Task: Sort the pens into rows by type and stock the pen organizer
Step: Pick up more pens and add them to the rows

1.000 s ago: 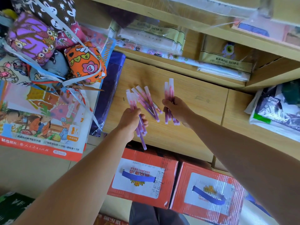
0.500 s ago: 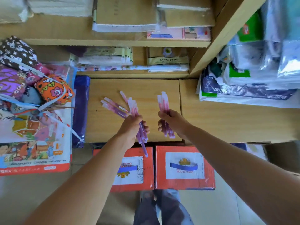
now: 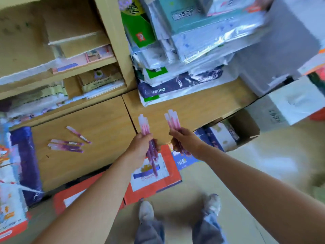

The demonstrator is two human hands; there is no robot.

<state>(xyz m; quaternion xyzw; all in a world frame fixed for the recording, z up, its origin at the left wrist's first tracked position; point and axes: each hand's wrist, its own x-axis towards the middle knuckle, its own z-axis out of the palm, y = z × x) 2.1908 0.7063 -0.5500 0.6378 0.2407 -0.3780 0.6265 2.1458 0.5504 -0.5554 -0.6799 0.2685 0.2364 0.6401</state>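
Note:
My left hand (image 3: 140, 147) grips a bunch of pink-and-purple pens (image 3: 144, 126), white caps pointing up, purple ends hanging below the fist. My right hand (image 3: 184, 140) grips a second bunch of pink pens (image 3: 173, 120), also caps up. Both hands hover over the front edge of the wooden counter (image 3: 98, 120), a short gap between them. Three more purple pens (image 3: 66, 145) lie loose on the counter to the left, and another (image 3: 78, 134) lies slanted just above them. No pen organizer is in view.
Red cardboard boxes (image 3: 172, 173) sit on the floor under the counter. An open carton (image 3: 226, 136) stands right of them. Stacked plastic-wrapped packs (image 3: 184, 50) fill the counter's right back. Shelves with paper goods (image 3: 98, 80) rise at left. My feet (image 3: 146, 210) stand on the floor.
The view has swung right and my hands have moved right with their pen bunches, away from the loose pens, which now lie far to the left.

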